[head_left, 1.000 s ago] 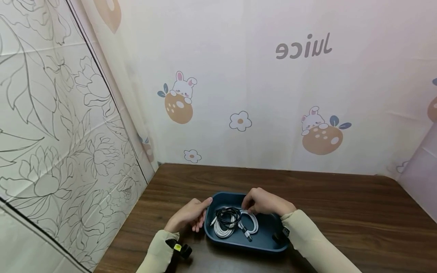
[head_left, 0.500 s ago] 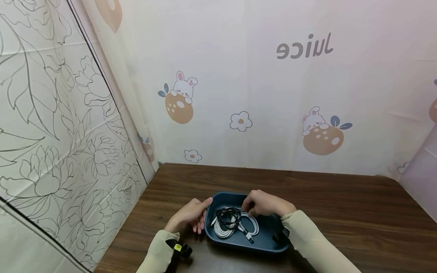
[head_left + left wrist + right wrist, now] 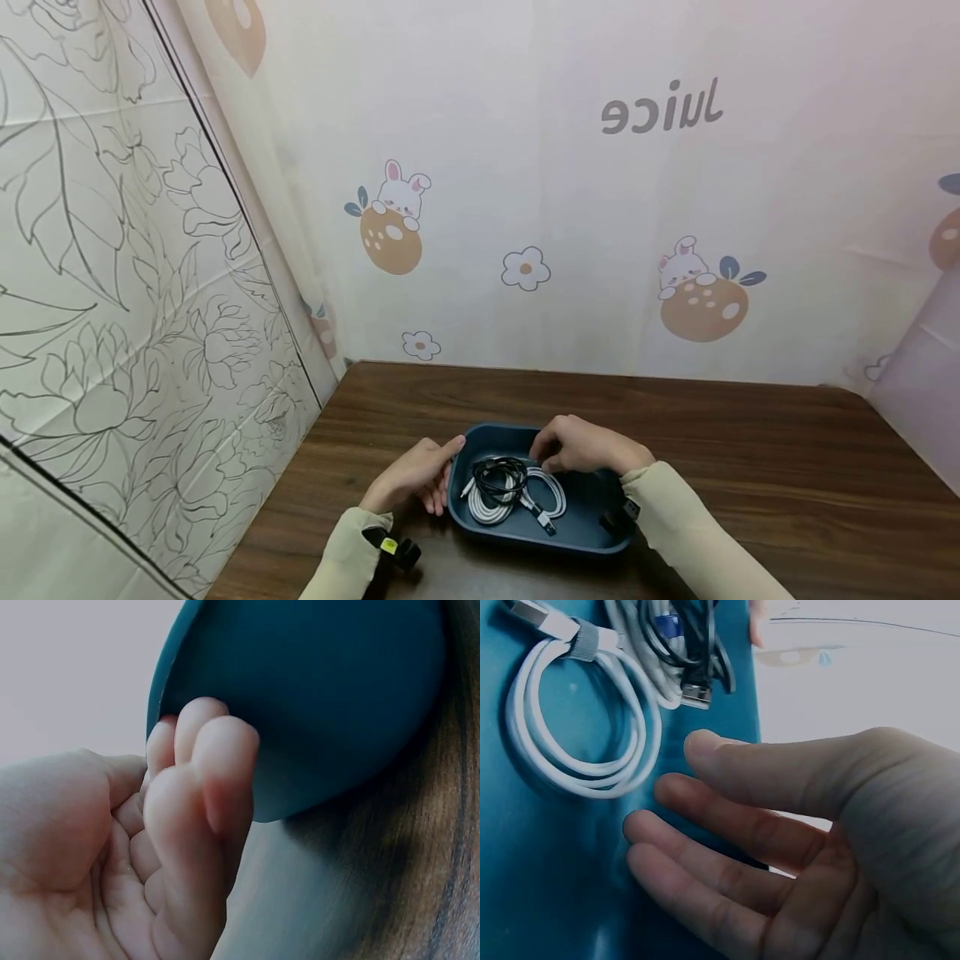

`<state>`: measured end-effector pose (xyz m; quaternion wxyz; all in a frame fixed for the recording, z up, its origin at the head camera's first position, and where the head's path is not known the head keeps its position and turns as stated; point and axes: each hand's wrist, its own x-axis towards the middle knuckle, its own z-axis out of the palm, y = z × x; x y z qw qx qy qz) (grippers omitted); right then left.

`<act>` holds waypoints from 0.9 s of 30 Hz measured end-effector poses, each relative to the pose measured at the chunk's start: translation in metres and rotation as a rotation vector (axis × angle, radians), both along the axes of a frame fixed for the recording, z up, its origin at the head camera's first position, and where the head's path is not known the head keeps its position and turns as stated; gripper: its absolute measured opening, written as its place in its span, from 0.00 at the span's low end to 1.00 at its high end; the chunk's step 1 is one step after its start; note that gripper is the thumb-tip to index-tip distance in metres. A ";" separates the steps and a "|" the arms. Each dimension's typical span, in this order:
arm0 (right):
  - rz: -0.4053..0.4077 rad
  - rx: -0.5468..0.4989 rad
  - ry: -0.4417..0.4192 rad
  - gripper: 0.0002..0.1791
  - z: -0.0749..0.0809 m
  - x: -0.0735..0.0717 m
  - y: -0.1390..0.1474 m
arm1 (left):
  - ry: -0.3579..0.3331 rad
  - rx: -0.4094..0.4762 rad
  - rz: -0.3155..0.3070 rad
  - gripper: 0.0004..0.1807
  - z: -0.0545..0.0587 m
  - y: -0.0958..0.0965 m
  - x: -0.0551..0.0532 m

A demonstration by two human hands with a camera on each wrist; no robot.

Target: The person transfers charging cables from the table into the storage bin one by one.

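Note:
A dark blue tray [image 3: 577,533] with rounded corners holds several coiled cables. My left hand [image 3: 415,473] grips its left end in the head view, thumb at the rim and fingers curled against the outer wall [image 3: 322,697]. Over the back of the tray my right hand [image 3: 581,444] hovers with nothing in it; its thumb and fingers are apart in the right wrist view. Just beside those fingertips lies a white cable coil [image 3: 649,742] with a grey strap and a USB plug. To its left, a black cable [image 3: 501,477] lies on top of another white cable [image 3: 487,510].
The tray stands on a dark wooden table [image 3: 750,450], close to its front. A printed curtain [image 3: 600,183] hangs behind the table, and a flower-patterned sheet [image 3: 150,333] hangs on the left. Each wrist wears a small black camera [image 3: 407,552].
The strapped white coil has shifted slightly toward the near side of the tray, away from my right fingers. My left hand stays in place on the tray.

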<state>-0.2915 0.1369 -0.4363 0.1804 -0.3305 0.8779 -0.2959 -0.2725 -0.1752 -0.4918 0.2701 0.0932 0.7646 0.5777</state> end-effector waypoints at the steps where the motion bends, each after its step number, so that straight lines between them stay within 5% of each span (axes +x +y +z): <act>1: 0.003 -0.005 0.003 0.09 0.001 0.000 0.001 | -0.001 0.001 0.000 0.40 0.000 0.000 0.000; 16: -0.010 -0.049 0.064 0.11 0.026 0.009 0.015 | 0.011 -0.002 -0.005 0.40 -0.002 0.000 0.000; 27: -0.097 -0.110 0.116 0.16 0.041 0.022 0.037 | 0.006 -0.005 -0.004 0.40 -0.002 -0.001 0.000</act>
